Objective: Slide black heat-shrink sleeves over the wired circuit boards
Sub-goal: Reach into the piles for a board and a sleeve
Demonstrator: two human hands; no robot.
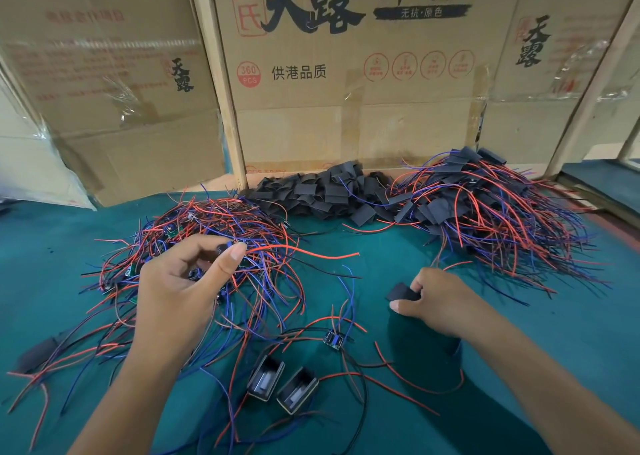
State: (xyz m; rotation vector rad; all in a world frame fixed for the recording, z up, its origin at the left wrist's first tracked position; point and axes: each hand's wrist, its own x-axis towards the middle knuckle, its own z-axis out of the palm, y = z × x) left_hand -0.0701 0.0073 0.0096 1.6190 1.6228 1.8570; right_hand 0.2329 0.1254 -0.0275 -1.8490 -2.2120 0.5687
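Black sleeve (401, 292) pinched in your right hand (440, 302) points left toward your left hand (176, 281), seemingly gripping a wired board (223, 248).

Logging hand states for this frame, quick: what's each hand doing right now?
Left hand: closed, pinching a small dark part with red wire attached, over the wire pile.
Right hand: closed, gripping a black sleeve.
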